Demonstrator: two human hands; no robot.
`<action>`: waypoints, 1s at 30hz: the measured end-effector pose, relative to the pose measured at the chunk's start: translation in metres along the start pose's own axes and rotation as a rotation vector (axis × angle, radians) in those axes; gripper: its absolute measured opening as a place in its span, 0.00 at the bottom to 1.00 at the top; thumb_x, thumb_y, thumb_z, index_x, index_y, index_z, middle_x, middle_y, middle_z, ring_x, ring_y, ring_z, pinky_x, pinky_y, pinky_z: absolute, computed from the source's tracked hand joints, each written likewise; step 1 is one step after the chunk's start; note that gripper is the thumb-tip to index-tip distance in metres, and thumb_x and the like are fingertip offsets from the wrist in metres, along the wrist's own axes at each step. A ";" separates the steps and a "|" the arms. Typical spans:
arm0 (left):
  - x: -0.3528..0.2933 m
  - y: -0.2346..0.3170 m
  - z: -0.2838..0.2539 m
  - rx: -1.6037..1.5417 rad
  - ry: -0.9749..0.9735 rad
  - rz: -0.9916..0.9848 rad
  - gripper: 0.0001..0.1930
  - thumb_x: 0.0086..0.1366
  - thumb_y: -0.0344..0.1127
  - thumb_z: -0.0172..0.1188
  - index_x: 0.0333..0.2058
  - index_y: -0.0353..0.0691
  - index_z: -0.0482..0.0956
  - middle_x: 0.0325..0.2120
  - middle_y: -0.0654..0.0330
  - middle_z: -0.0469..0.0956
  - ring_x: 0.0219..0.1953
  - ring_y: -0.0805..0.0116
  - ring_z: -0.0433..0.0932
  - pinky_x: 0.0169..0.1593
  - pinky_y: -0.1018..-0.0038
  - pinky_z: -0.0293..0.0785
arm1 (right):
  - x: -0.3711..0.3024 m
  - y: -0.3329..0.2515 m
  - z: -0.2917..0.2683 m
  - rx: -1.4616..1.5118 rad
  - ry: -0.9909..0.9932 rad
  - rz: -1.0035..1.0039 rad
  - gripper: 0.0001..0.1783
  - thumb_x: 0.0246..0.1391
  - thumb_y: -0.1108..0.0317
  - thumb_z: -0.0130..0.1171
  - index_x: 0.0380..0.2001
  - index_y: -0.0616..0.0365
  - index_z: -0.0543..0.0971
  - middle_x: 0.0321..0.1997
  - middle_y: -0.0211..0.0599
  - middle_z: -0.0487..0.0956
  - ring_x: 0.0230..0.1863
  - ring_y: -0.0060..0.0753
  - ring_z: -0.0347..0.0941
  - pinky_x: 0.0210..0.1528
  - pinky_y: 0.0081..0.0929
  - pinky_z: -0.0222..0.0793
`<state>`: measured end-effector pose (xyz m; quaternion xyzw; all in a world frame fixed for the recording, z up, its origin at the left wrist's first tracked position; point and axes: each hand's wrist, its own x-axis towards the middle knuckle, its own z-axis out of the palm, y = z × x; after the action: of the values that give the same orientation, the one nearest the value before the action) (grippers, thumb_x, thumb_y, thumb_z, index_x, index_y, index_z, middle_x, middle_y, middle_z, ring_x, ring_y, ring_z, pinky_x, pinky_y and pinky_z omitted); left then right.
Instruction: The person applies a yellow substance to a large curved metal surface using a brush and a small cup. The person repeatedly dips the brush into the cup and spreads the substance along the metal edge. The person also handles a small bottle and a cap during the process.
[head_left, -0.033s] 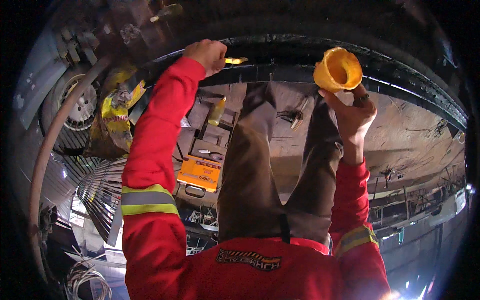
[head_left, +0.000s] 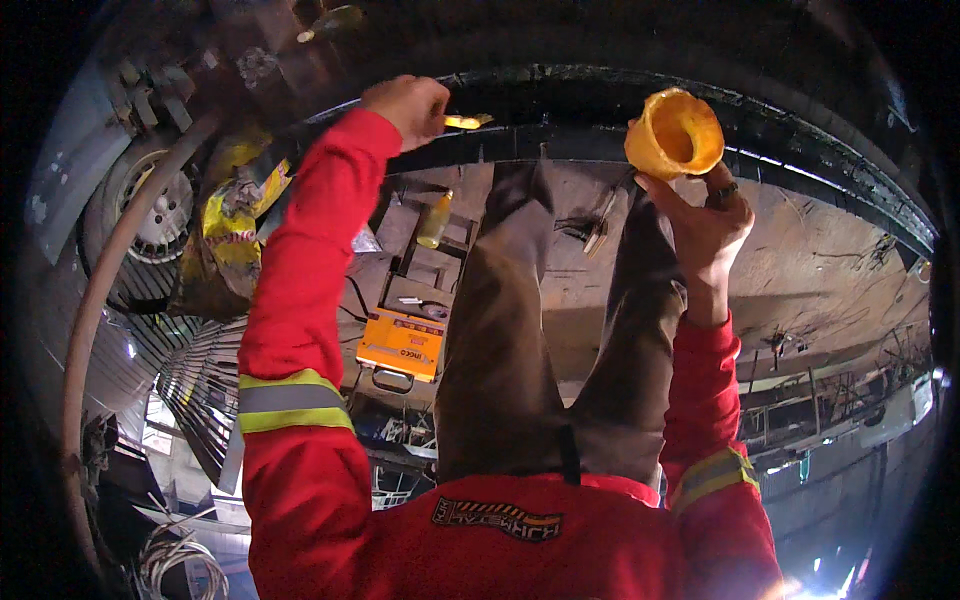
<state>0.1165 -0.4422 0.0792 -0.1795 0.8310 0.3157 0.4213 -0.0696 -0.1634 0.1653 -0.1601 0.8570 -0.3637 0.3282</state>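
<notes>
The person seems to be in the middle of a brushing job, maybe painting. The left hand (head_left: 410, 107), near the top of the frame and left of the middle, is holding what looks like a small yellow brush (head_left: 463, 121). Its fingers are curling all the way around the handle, and the tip is poking out to the right. A long dark beam (head_left: 590, 147) is running across the top of the frame behind it; I can't tell if the brush is touching it.

The right hand (head_left: 705, 225) is holding up a cup (head_left: 652, 140) in the upper right of the frame. Its thumb and fingers are spreading about as wide as the cup's bottom and pinching it from below.

The next move is probably calling for a steady cup and a gentle brush, so nothing is dripping.

The cup is looking orange-yellow and messy, with a bumpy, wavy rim and thick smears on its side. Its round mouth is facing the camera, but I can't tell how much is sitting inside.
</notes>
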 end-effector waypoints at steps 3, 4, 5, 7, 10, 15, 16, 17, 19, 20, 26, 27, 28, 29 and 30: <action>-0.001 -0.018 -0.031 -0.072 -0.076 0.048 0.05 0.51 0.30 0.63 0.28 0.38 0.79 0.29 0.51 0.79 0.37 0.50 0.78 0.41 0.62 0.73 | 0.005 0.001 0.006 0.053 -0.011 0.029 0.30 0.32 0.69 0.77 0.44 0.63 0.79 0.41 0.36 0.82 0.44 0.26 0.77 0.52 0.26 0.68; -0.003 -0.020 -0.038 -0.076 -0.055 0.064 0.05 0.50 0.29 0.64 0.28 0.38 0.79 0.29 0.51 0.79 0.38 0.50 0.78 0.41 0.63 0.73 | 0.006 0.002 0.006 0.048 -0.009 0.029 0.30 0.32 0.69 0.77 0.44 0.63 0.79 0.41 0.36 0.82 0.45 0.26 0.77 0.52 0.26 0.68; -0.003 -0.019 -0.044 -0.062 -0.045 0.065 0.07 0.50 0.29 0.65 0.31 0.39 0.79 0.31 0.52 0.79 0.38 0.51 0.78 0.42 0.62 0.72 | 0.008 0.003 0.005 0.042 -0.007 0.029 0.31 0.32 0.70 0.77 0.45 0.63 0.79 0.41 0.36 0.82 0.45 0.26 0.77 0.52 0.26 0.68; -0.003 -0.010 -0.042 0.062 0.064 0.129 0.09 0.50 0.29 0.65 0.32 0.40 0.79 0.32 0.53 0.79 0.37 0.51 0.78 0.41 0.61 0.72 | 0.015 0.006 0.001 -0.040 -0.012 -0.047 0.29 0.34 0.70 0.76 0.43 0.64 0.79 0.40 0.34 0.82 0.42 0.22 0.77 0.48 0.22 0.70; 0.010 -0.010 -0.010 0.183 0.147 0.228 0.09 0.49 0.26 0.62 0.32 0.42 0.77 0.30 0.55 0.77 0.37 0.52 0.77 0.39 0.59 0.72 | 0.022 0.009 -0.005 -0.026 -0.025 -0.082 0.28 0.35 0.70 0.76 0.43 0.65 0.78 0.39 0.33 0.82 0.41 0.20 0.77 0.46 0.20 0.71; 0.021 0.004 0.007 0.150 0.163 0.333 0.08 0.48 0.24 0.59 0.29 0.41 0.75 0.29 0.55 0.75 0.36 0.50 0.76 0.38 0.58 0.72 | 0.025 0.012 -0.013 0.032 -0.040 0.012 0.30 0.34 0.72 0.75 0.46 0.64 0.78 0.43 0.36 0.81 0.47 0.27 0.76 0.53 0.26 0.68; 0.020 0.008 0.003 0.127 0.162 0.373 0.07 0.48 0.23 0.58 0.29 0.40 0.75 0.29 0.55 0.75 0.36 0.49 0.76 0.37 0.58 0.72 | 0.026 0.014 -0.013 0.041 -0.039 0.010 0.30 0.34 0.72 0.75 0.46 0.64 0.78 0.43 0.36 0.81 0.47 0.27 0.76 0.53 0.26 0.68; 0.016 0.010 -0.003 0.131 0.112 0.386 0.08 0.48 0.23 0.58 0.29 0.40 0.75 0.28 0.54 0.75 0.36 0.49 0.76 0.37 0.58 0.72 | 0.026 0.016 -0.014 0.050 -0.038 0.007 0.30 0.34 0.71 0.76 0.45 0.64 0.78 0.43 0.36 0.81 0.47 0.26 0.76 0.53 0.26 0.68; 0.003 0.014 -0.022 0.142 0.012 0.415 0.08 0.47 0.22 0.58 0.29 0.39 0.75 0.28 0.54 0.74 0.36 0.49 0.76 0.37 0.57 0.72 | 0.025 0.023 -0.014 -0.015 -0.028 -0.016 0.30 0.33 0.70 0.76 0.45 0.63 0.79 0.43 0.36 0.81 0.47 0.27 0.76 0.53 0.26 0.68; 0.000 0.016 -0.031 0.146 0.008 0.399 0.09 0.47 0.22 0.58 0.29 0.39 0.75 0.29 0.54 0.74 0.36 0.49 0.76 0.38 0.57 0.72 | 0.023 0.026 -0.016 -0.048 -0.025 -0.026 0.30 0.33 0.70 0.76 0.45 0.63 0.79 0.43 0.36 0.81 0.47 0.27 0.76 0.53 0.27 0.68; 0.012 0.019 -0.034 0.269 0.118 0.299 0.10 0.48 0.19 0.56 0.30 0.39 0.76 0.30 0.53 0.75 0.37 0.49 0.77 0.40 0.58 0.74 | 0.023 0.027 -0.013 0.007 0.000 0.039 0.30 0.33 0.68 0.76 0.45 0.62 0.79 0.43 0.36 0.82 0.46 0.27 0.76 0.53 0.27 0.68; 0.018 0.020 -0.026 0.294 0.136 0.313 0.10 0.48 0.20 0.57 0.30 0.40 0.76 0.31 0.54 0.76 0.36 0.50 0.77 0.39 0.59 0.74 | 0.025 0.028 -0.012 0.011 0.010 -0.011 0.31 0.33 0.68 0.76 0.45 0.62 0.79 0.42 0.36 0.82 0.45 0.26 0.76 0.52 0.27 0.68; 0.023 0.021 -0.015 0.342 0.111 0.293 0.11 0.48 0.21 0.57 0.31 0.40 0.76 0.31 0.55 0.76 0.36 0.50 0.77 0.38 0.59 0.74 | 0.025 0.025 -0.011 0.014 0.001 0.000 0.31 0.33 0.68 0.76 0.45 0.62 0.79 0.42 0.36 0.82 0.45 0.26 0.76 0.52 0.27 0.68; 0.028 0.023 -0.006 0.393 0.087 0.274 0.11 0.47 0.21 0.57 0.32 0.41 0.77 0.31 0.55 0.76 0.36 0.51 0.78 0.38 0.60 0.74 | 0.026 0.021 -0.012 0.018 -0.005 0.009 0.31 0.33 0.68 0.76 0.45 0.62 0.79 0.42 0.36 0.82 0.45 0.26 0.76 0.52 0.27 0.67; 0.030 0.023 0.001 0.443 0.062 0.252 0.12 0.47 0.21 0.57 0.32 0.41 0.77 0.32 0.55 0.76 0.36 0.51 0.78 0.38 0.60 0.74 | 0.025 0.019 -0.012 0.023 -0.012 0.017 0.31 0.33 0.68 0.76 0.46 0.62 0.79 0.42 0.36 0.82 0.46 0.26 0.76 0.52 0.28 0.67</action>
<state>0.0869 -0.4255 0.0629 0.0127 0.9083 0.1701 0.3820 -0.0973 -0.1572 0.1468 -0.1513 0.8521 -0.3696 0.3384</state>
